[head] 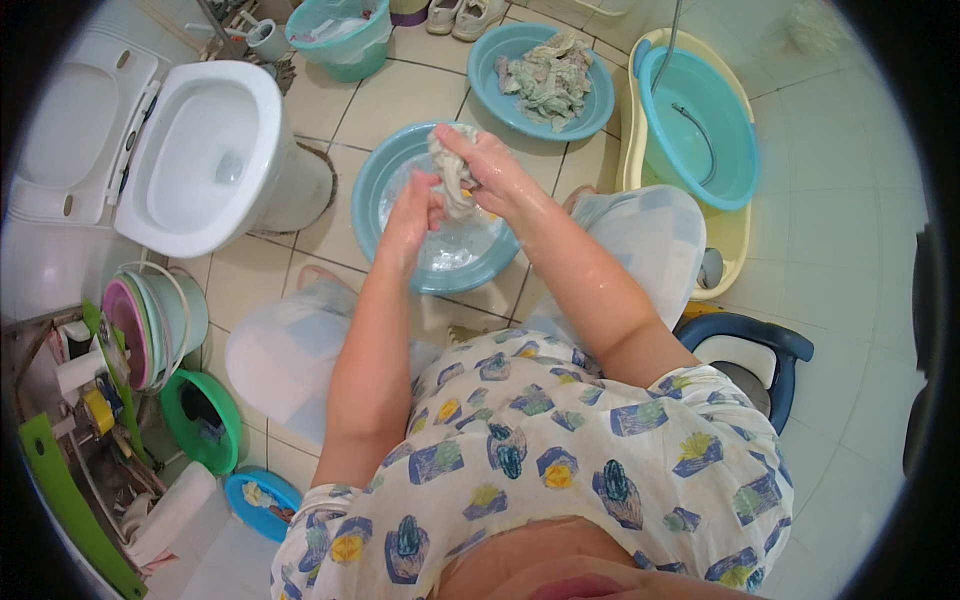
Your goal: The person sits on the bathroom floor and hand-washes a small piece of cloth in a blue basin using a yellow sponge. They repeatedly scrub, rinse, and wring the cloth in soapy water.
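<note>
My right hand (pixel 491 169) is closed around a bunched, wet, pale cloth (pixel 452 176), lifted over a blue plastic basin (pixel 363 202) that stands on the tiled floor. My left hand (pixel 418 206) is beside the cloth's left side, its fingers partly curled; whether they touch the cloth cannot be told. Sudsy water (pixel 450 251) lies in the basin, with a small orange-yellow patch showing behind the cloth. Behind it and to the right, a second blue basin (pixel 480 82) holds a heap of crumpled, pale patterned cloth (pixel 551 79).
A toilet (pixel 262 150) stands at the left. At the right, a turquoise tub (pixel 739 135) with a shower hose (pixel 705 135) sits in a yellow baby bath (pixel 634 142). Stacked buckets (pixel 184 311) and a green basin (pixel 234 420) are at lower left; a lined turquoise basin (pixel 360 64) and shoes (pixel 472 19) are at the top.
</note>
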Available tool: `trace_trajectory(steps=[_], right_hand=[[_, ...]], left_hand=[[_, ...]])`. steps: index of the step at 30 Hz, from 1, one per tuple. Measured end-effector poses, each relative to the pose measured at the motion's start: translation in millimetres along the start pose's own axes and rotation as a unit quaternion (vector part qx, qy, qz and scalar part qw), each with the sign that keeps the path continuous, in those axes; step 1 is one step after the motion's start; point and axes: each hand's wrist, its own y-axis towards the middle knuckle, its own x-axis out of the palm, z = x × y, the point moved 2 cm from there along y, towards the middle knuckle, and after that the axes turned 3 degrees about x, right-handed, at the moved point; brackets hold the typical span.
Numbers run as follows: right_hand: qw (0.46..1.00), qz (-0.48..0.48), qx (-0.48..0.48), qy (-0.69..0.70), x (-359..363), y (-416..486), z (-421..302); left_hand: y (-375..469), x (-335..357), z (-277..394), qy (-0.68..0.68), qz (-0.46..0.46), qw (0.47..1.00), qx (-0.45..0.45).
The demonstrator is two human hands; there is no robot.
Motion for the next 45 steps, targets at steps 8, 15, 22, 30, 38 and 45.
trace_trajectory(steps=[8,15,22,30,38,45], right_hand=[[0.993,0.043,-0.052,0.096,21,-20,28],[0.976,0.156,-0.111,-0.102,-6,10,25],[0.982,0.178,0.055,-0.037,-2,10,111],[0.971,0.138,0.109,0.164,-27,33,135],[0.914,0.234,0.078,0.323,-91,114,52],[0.945,0.300,-0.074,-0.110,-250,190,-75]], left_hand=[[15,-5,-11,-0.226,0.114,0.968,0.008],[28,-17,-19,-0.222,0.083,0.971,-0.011],[17,38,-36,0.289,0.150,0.936,0.132],[48,-15,-84,0.343,0.221,0.895,0.180],[88,-104,-147,-0.107,0.273,0.950,-0.104],[94,-173,-257,0.384,0.244,0.889,-0.046]])
